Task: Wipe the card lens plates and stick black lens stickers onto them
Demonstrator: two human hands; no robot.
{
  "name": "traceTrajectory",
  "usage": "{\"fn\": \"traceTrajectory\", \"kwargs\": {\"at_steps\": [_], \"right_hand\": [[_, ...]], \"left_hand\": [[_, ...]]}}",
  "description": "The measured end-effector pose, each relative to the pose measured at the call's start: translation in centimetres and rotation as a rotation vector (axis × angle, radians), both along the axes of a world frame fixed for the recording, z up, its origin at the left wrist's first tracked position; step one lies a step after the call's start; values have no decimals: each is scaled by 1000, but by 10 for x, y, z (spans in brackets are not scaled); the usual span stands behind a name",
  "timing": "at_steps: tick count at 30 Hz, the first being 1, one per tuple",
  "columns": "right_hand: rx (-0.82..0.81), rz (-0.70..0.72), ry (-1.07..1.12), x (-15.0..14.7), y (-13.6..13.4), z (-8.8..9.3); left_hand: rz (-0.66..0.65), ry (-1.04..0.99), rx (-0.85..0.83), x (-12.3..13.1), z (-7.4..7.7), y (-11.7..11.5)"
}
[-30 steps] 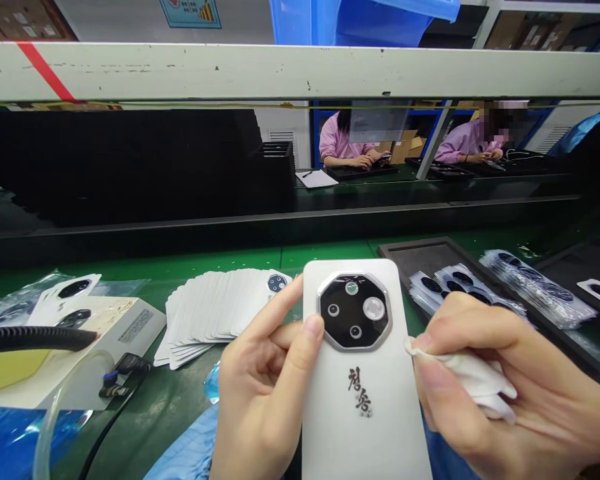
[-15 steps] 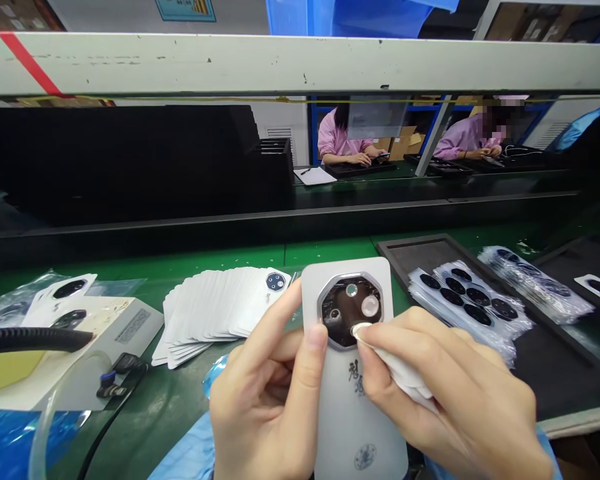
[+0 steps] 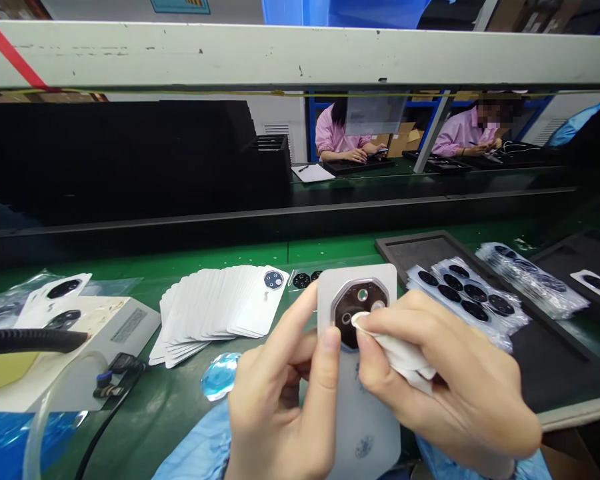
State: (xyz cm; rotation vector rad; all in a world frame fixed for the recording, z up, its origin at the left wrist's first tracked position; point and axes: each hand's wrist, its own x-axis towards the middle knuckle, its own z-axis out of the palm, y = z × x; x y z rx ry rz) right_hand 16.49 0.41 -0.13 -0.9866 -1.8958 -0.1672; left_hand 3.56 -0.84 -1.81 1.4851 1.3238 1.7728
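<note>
1. Head view, left hand (image 3: pixel 280 393): fingers curled, holding the edge of a white phone (image 3: pixel 365 427) at lower centre of the frame, its long axis running away from me, camera end farthest.
2. Right hand (image 3: pixel 445 373): pinched nearly closed on a white cloth (image 3: pixel 400 353), whose tip touches the octagonal camera island (image 3: pixel 355 313); this hand is nearer that island.
3. Fanned white cards (image 3: pixel 210 313) lie on the desk (image 3: pixel 155 440) at left; bagged black lens pieces (image 3: pixel 465 293) sit in a tray (image 3: pixel 415 243) at right.

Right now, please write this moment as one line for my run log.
left hand holds white panel | right hand holds cloth on octagonal lens plate | white card stack at left
</note>
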Motion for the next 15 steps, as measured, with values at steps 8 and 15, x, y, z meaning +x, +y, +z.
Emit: {"fn": "traceTrajectory", "kwargs": {"at_steps": [8, 15], "right_hand": [[69, 3, -170, 5, 5, -7], [23, 12, 0, -3, 14, -14]], "left_hand": [[14, 204, 50, -3, -6, -2], [-50, 103, 3, -3, -11, 6]]}}
